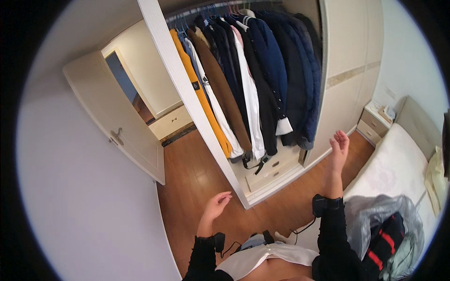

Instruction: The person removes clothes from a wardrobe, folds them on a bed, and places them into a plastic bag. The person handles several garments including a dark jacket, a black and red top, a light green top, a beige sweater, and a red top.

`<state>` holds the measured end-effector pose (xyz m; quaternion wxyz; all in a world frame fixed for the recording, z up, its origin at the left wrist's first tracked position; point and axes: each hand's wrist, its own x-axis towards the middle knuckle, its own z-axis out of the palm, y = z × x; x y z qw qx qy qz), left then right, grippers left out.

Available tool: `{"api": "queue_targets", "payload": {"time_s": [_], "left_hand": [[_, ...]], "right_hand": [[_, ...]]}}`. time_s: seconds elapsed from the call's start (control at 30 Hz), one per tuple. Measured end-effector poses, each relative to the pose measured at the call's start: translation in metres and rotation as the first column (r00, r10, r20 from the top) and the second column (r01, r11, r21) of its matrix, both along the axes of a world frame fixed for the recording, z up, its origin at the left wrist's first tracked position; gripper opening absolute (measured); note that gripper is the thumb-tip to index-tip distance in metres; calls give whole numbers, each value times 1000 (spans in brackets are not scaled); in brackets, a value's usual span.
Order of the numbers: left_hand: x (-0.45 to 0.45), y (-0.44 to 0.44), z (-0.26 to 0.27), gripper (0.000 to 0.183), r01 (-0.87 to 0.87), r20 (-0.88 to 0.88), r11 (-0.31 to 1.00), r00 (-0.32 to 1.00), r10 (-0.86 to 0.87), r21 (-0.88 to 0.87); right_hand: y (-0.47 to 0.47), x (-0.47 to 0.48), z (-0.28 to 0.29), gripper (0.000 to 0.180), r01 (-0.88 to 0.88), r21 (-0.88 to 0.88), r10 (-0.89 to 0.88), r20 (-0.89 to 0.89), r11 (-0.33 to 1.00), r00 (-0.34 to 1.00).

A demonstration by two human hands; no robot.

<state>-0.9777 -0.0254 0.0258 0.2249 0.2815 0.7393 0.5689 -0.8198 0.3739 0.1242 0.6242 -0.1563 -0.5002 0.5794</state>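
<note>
My left hand [218, 204] is raised over the wooden floor, near the lower corner of the wardrobe's white side panel [197, 105]; it holds nothing and its fingers are slightly bent. Higher up on the right, my right hand [340, 142] is held in front of the wardrobe's sliding door [346, 45], empty, with fingers loosely curled. Between and beyond the hands stands the wardrobe, with jackets and coats on hangers: a yellow garment [202, 109], a brown coat [221, 91], a white garment [250, 105] and a navy jacket [269, 52]. A black strap with a buckle [262, 164] hangs beneath them.
At the right is a bed [397, 154] bearing a grey plastic bag [358, 210] with dark, red-striped clothing [388, 242]. A nightstand [372, 123] stands beside the headboard. On the left, a white door [116, 116] stands ajar. Drawers [277, 168] sit low in the wardrobe.
</note>
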Motion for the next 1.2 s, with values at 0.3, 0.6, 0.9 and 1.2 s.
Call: {"api": "queue_targets", "payload": {"time_s": [0.3, 0.6, 0.9, 1.2], "left_hand": [[-122, 220, 38, 28, 396, -122, 915, 915, -385, 79], [-122, 453, 72, 41, 771, -332, 636, 594, -732, -23], [-158, 619, -31, 68, 460, -347, 804, 735, -583, -377], [-142, 664, -69, 60, 130, -172, 544, 866, -470, -829]], "right_hand": [[148, -80, 10, 34, 66, -32, -69, -90, 997, 994], [320, -157, 20, 37, 62, 104, -75, 132, 993, 988], [452, -245, 19, 46, 31, 229, -114, 361, 973, 925], [409, -221, 29, 52, -220, 304, 77, 419, 927, 905]]}}
